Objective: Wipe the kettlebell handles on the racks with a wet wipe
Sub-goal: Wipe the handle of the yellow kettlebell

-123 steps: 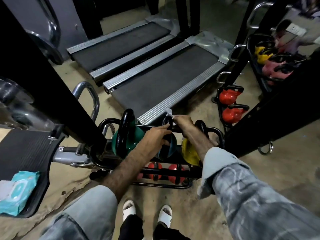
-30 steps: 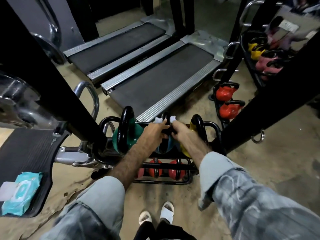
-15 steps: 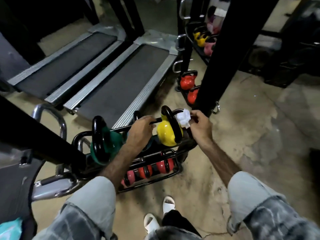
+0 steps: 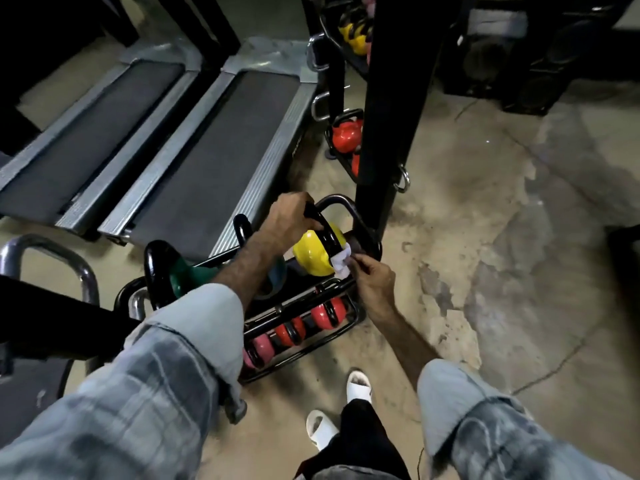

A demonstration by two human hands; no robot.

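A low black rack (image 4: 349, 206) on the floor holds a yellow kettlebell (image 4: 311, 256), a teal one (image 4: 277, 277) and a green one (image 4: 183, 275) on top, with small red and pink ones (image 4: 327, 315) below. My left hand (image 4: 291, 216) grips the top of the yellow kettlebell's black handle (image 4: 330, 237). My right hand (image 4: 375, 280) pinches a white wet wipe (image 4: 341, 263) against the lower right side of that handle.
Two treadmills (image 4: 207, 147) lie beyond the rack. A black upright post (image 4: 388, 116) stands just right of it, with a second rack of red (image 4: 344, 131) and yellow kettlebells (image 4: 356, 38) behind. A chrome bar (image 4: 52, 247) is at left. Bare concrete floor spreads to the right.
My left hand has moved from the teal kettlebell's handle to the top of the yellow one's. The wipe has slid down the yellow handle's right side. The view has swung right.
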